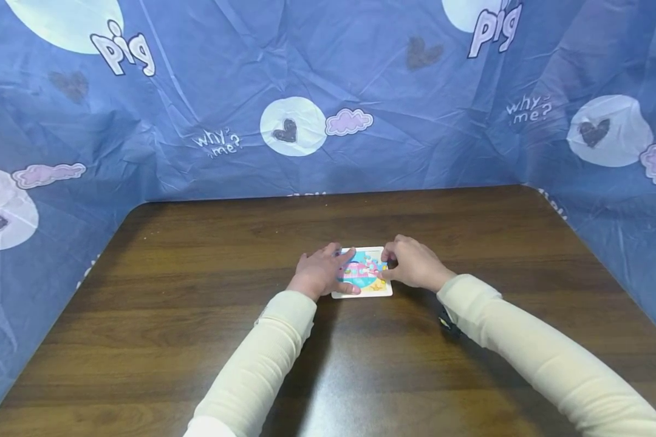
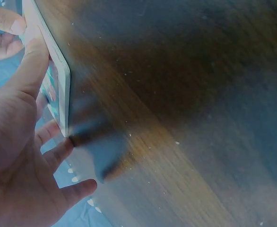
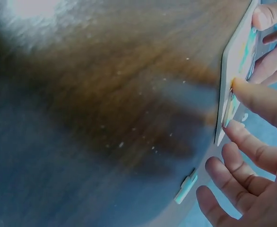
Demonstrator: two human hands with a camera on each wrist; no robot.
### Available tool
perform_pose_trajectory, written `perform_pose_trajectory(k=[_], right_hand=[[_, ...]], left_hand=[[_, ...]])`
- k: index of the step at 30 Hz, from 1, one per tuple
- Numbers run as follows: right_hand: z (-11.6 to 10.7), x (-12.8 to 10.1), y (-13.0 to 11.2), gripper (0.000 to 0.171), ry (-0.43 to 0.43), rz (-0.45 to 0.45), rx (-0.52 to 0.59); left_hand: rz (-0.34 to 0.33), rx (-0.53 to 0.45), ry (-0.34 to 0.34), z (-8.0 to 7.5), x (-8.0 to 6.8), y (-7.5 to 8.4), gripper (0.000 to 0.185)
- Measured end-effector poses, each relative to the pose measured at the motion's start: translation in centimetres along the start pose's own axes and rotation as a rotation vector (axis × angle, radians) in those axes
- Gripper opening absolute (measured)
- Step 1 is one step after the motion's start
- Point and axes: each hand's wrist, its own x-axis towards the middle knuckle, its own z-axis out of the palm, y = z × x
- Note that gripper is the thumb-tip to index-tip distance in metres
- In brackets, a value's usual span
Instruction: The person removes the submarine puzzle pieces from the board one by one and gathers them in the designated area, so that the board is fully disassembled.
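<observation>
A small jigsaw board (image 1: 362,295) with a white border and a colourful pink, blue and yellow picture lies flat on the wooden table. My left hand (image 1: 319,271) rests over its left side with fingers spread, the thumb on the near part and the index finger along the far part. At the right edge, my right hand (image 1: 413,263) pinches a puzzle piece (image 3: 230,105) between thumb and index finger, low over the board. The other fingers of that hand are loosely bent, away from the board. A separate teal-edged puzzle piece (image 3: 186,186) lies on the table near them.
The brown wooden table (image 1: 197,328) has rounded far corners. Blue patterned cloth (image 1: 208,79) hangs behind it and along both sides. Small pale specks are scattered on the tabletop. Something dark is at the right wrist, under the cream sleeve (image 1: 530,352).
</observation>
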Motion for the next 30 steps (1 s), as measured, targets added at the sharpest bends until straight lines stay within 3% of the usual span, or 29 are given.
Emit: perform_pose_trajectory(k=[9,30], right_hand=[[-0.6,0.2,0.3,0.030,0.006,-0.033,-0.069],[-2.1,0.6,1.5,0.026,-0.056,-0.027,0.033]], left_hand=[[0.001,-0.011,-0.007,-0.2,-0.2,0.0,0.090],[0.006,-0.021,-0.011,-0.1,-0.1,-0.1,0.091]])
